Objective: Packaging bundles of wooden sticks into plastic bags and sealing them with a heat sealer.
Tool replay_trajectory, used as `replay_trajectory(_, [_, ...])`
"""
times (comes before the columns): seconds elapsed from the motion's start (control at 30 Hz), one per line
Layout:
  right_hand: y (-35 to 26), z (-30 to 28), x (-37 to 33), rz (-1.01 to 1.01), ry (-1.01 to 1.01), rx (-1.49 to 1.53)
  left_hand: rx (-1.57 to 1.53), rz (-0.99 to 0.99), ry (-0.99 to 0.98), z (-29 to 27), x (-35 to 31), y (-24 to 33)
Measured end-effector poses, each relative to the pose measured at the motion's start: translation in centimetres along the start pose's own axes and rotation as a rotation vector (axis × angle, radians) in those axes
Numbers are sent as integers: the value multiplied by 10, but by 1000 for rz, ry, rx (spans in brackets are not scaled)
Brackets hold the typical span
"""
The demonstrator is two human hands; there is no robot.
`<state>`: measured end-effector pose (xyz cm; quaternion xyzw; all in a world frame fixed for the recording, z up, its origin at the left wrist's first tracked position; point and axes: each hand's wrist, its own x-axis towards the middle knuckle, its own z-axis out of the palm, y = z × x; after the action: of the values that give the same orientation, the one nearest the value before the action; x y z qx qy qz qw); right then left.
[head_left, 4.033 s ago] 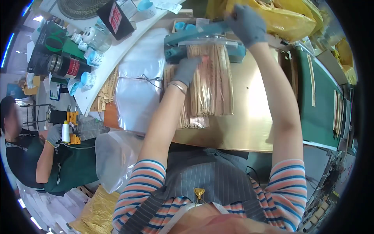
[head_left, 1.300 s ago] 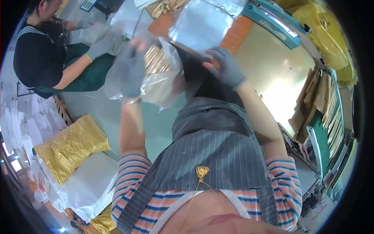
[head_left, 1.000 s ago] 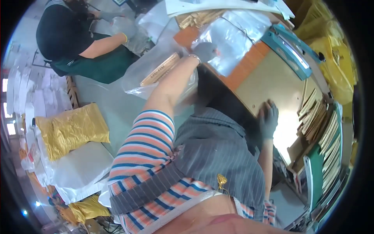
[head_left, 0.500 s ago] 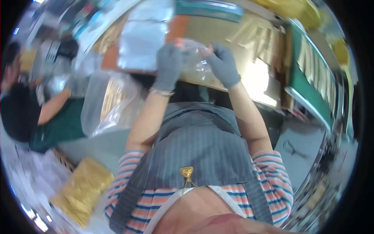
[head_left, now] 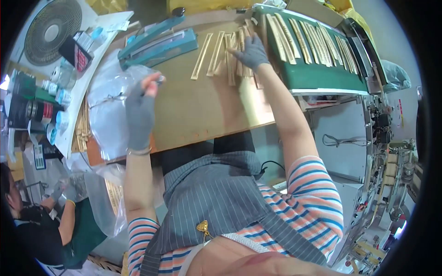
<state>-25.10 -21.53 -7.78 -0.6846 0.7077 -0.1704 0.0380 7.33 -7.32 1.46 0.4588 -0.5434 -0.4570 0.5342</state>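
R hand [head_left: 251, 53], gray glove: fingers spread, thumb well out, over R end of row of slim packets [head_left: 201, 56]; contact likely, firm grip can't tell. Packets lie approx. parallel on table [head_left: 184, 110], R of teal sealer [head_left: 161, 48]; more on green belt [head_left: 317, 77]. L hand [head_left: 140, 110], same glove type: fingers part-curled, contents n/d, at R edge of clear bags [head_left: 108, 117] w/ tie across.
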Motion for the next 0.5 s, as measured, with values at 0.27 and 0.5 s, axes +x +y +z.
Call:
replay_trajectory(0.27, [48,33,25,507,35,476,768,260,-151,87,112,-162])
replay_trajectory(0.5, [-6,34,-25,256,175,912,683,133,-131,99,104,-221])
